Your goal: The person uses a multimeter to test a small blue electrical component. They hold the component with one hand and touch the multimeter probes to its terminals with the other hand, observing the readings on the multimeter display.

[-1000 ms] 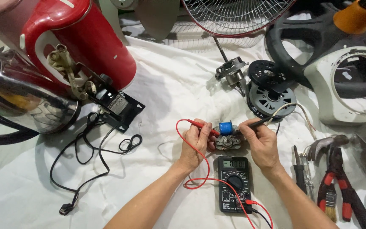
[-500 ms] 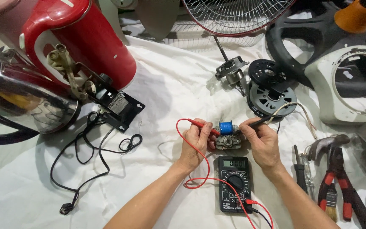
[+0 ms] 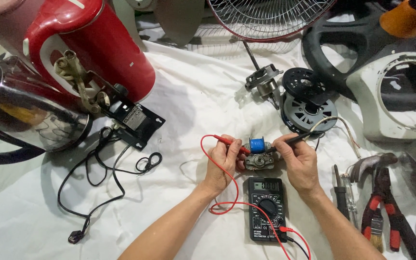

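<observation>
My left hand [image 3: 221,163] grips a red test probe [image 3: 227,141] whose tip touches a small motor with a blue coil [image 3: 257,145] lying on the white cloth. My right hand [image 3: 298,161] pinches a black test probe [image 3: 298,139] against the other side of the same coil. Just below the hands lies a black multimeter [image 3: 266,208] with red and black leads plugged into its lower right corner. The red lead loops from the meter up past my left wrist.
A red appliance body [image 3: 97,48] with a metal vessel [image 3: 25,115] and black power cord [image 3: 107,178] lies left. A fan grille [image 3: 266,19], black fan motor parts [image 3: 306,101] and a white housing [image 3: 396,96] lie behind. Screwdrivers [image 3: 340,195], a hammer [image 3: 369,166] and red-handled pliers [image 3: 386,212] rest at right.
</observation>
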